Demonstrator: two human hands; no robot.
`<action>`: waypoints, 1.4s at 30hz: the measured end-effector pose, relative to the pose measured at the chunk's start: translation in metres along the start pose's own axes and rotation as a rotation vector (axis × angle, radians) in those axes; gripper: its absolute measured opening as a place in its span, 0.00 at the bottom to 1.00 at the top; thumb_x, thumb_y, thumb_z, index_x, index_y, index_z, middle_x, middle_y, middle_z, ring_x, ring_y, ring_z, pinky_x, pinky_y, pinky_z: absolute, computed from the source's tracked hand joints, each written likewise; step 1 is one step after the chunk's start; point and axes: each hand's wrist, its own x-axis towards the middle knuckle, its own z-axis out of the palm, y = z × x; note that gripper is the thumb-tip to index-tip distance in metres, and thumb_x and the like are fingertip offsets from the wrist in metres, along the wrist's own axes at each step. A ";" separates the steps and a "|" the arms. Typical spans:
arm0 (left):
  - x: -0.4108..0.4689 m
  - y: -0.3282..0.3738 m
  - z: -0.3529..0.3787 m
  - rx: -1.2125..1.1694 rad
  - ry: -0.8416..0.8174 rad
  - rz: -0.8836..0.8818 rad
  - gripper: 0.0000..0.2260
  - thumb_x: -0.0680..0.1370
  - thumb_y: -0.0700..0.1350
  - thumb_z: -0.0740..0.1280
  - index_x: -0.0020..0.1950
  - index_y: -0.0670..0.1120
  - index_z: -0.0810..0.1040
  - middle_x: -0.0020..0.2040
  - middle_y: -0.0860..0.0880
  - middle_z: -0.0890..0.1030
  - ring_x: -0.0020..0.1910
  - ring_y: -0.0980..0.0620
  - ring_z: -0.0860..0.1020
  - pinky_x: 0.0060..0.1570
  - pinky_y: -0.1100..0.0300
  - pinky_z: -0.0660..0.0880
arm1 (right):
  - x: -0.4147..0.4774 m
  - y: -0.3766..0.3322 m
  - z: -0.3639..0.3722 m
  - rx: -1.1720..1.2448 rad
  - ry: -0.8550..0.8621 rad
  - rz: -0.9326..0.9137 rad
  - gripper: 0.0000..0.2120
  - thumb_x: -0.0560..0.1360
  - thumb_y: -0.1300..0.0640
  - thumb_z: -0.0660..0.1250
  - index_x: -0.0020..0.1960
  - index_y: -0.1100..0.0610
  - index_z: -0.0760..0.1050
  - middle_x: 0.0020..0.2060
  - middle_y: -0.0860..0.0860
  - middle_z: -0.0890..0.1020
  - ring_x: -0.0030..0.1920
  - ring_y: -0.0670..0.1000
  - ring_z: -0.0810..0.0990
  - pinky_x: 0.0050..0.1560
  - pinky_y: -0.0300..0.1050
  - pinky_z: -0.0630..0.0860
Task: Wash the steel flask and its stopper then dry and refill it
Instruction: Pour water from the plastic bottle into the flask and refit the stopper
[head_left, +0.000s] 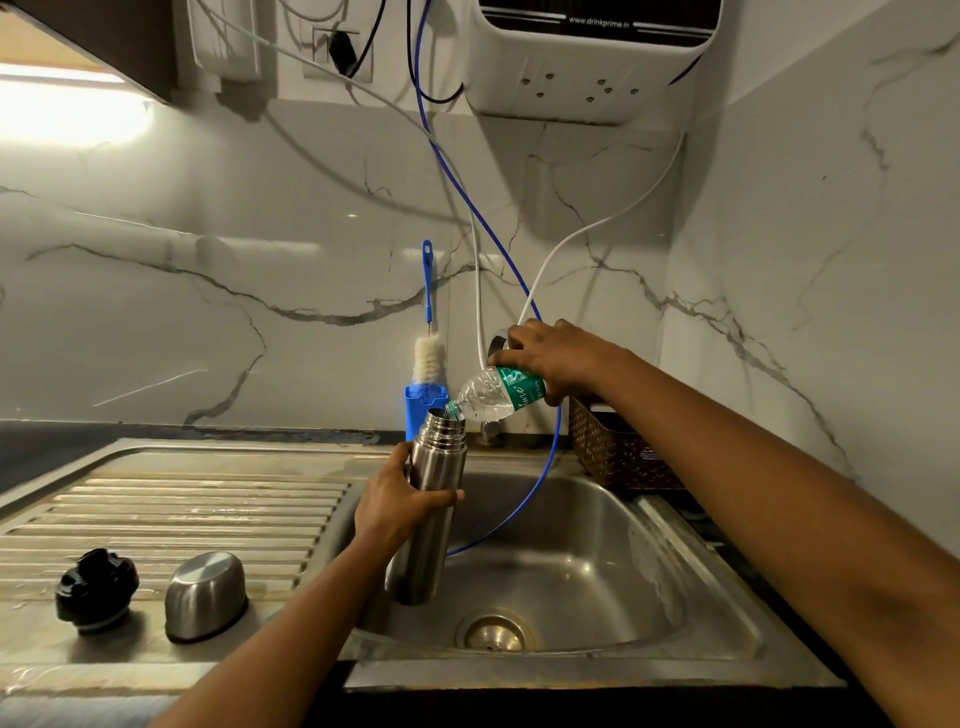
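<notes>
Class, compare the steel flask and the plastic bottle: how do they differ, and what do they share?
The steel flask is opaque, shiny metal; the plastic bottle is clear with a green label. The flask is held nearly upright in the left hand; the bottle is tipped mouth-down in the right hand. Both are open, each gripped by one hand.

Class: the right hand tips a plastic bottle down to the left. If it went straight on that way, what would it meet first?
The right hand would probably meet the steel flask at its open mouth; the bottle reaches that rim.
</notes>
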 end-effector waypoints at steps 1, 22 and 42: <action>0.000 0.000 0.000 0.003 0.003 0.001 0.38 0.63 0.55 0.79 0.69 0.51 0.66 0.59 0.47 0.79 0.53 0.48 0.78 0.51 0.50 0.78 | 0.001 0.000 -0.001 -0.017 0.005 -0.004 0.43 0.68 0.57 0.73 0.75 0.45 0.53 0.69 0.54 0.61 0.69 0.56 0.61 0.63 0.53 0.66; 0.000 0.001 0.001 -0.011 0.010 0.009 0.38 0.63 0.54 0.79 0.69 0.51 0.66 0.59 0.47 0.79 0.54 0.50 0.78 0.50 0.53 0.76 | 0.021 -0.002 -0.017 -0.374 0.268 -0.148 0.33 0.72 0.63 0.68 0.72 0.50 0.57 0.68 0.51 0.70 0.69 0.55 0.66 0.71 0.60 0.55; -0.003 0.005 -0.001 -0.062 0.026 0.011 0.36 0.63 0.52 0.79 0.67 0.50 0.68 0.57 0.46 0.79 0.51 0.50 0.77 0.52 0.50 0.77 | 0.034 -0.014 -0.021 -0.506 0.613 -0.188 0.35 0.54 0.59 0.81 0.59 0.46 0.76 0.55 0.51 0.80 0.60 0.54 0.77 0.67 0.64 0.63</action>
